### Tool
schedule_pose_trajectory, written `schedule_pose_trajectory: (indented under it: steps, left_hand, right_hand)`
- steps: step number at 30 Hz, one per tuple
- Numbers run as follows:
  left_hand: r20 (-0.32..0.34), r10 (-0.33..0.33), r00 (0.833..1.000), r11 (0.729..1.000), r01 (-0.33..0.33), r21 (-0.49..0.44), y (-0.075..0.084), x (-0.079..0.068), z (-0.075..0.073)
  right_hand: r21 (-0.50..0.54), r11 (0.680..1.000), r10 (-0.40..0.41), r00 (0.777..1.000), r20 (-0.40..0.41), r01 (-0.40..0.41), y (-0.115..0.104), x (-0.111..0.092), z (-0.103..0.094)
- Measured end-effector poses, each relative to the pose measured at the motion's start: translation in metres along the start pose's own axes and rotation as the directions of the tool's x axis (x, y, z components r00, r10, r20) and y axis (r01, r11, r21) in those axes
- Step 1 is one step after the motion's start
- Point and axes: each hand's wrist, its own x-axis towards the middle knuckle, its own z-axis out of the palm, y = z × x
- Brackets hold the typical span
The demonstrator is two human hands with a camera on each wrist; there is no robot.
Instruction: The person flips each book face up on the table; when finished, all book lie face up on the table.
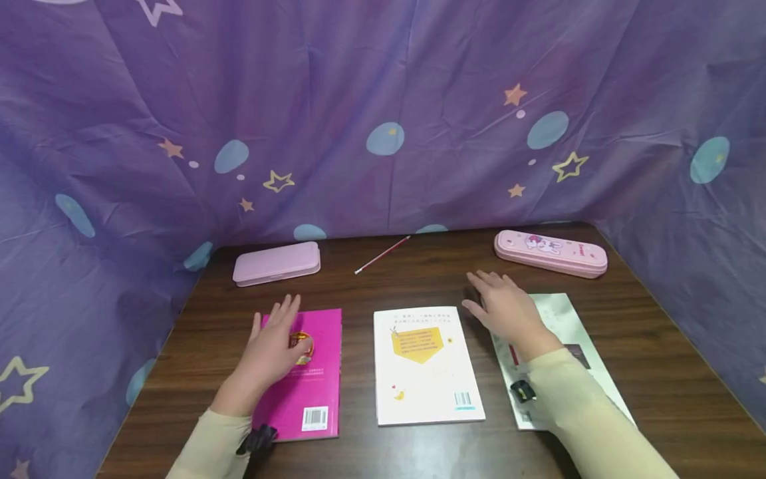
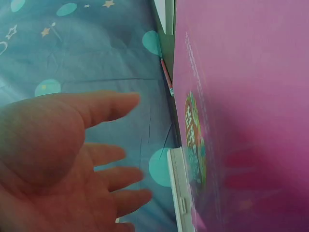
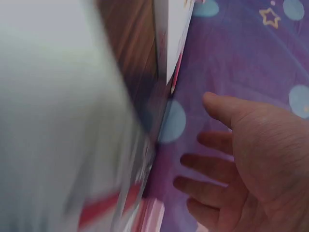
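Observation:
My left hand (image 1: 272,349) hovers over a magenta book (image 1: 311,392), fingers spread and holding nothing. In the left wrist view the palm of that hand (image 2: 63,154) shows bare beside the book's cover (image 2: 256,96). Over the upper left part of a pale green book (image 1: 556,313) is my right hand (image 1: 509,313), its fingers extended and pointing toward the back. The right wrist view shows that hand (image 3: 241,169) with a bare palm too. Between the hands lies a white book (image 1: 419,399) with a yellow panel and a barcode.
At the back left sits a plain pink pencil case (image 1: 278,263); a pink case with a cartoon print (image 1: 550,253) is at the back right. A thin red pencil (image 1: 383,255) lies between them on the dark wooden table (image 1: 359,459). Purple cloth (image 1: 335,100) hangs behind the table.

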Motion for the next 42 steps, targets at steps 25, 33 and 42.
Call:
schedule_pose_trajectory:
  steps: [25,33,42]
  left_hand:
    - [0.044,-0.004,0.999,1.0,0.004,0.016,-0.044,-0.064,-0.019]
    - [0.056,-0.007,0.998,1.0,0.005,0.022,-0.057,-0.077,-0.023]
    - [0.143,0.078,0.987,0.99,-0.06,-0.124,-0.074,-0.084,-0.027]
  right_hand:
    - [0.247,0.931,-0.292,0.955,0.06,0.269,-0.097,0.051,0.025]
    - [0.289,0.896,-0.372,0.925,0.076,0.336,-0.125,0.064,0.033]
    - [0.311,0.858,-0.457,0.884,0.1,0.408,-0.147,0.078,0.041]
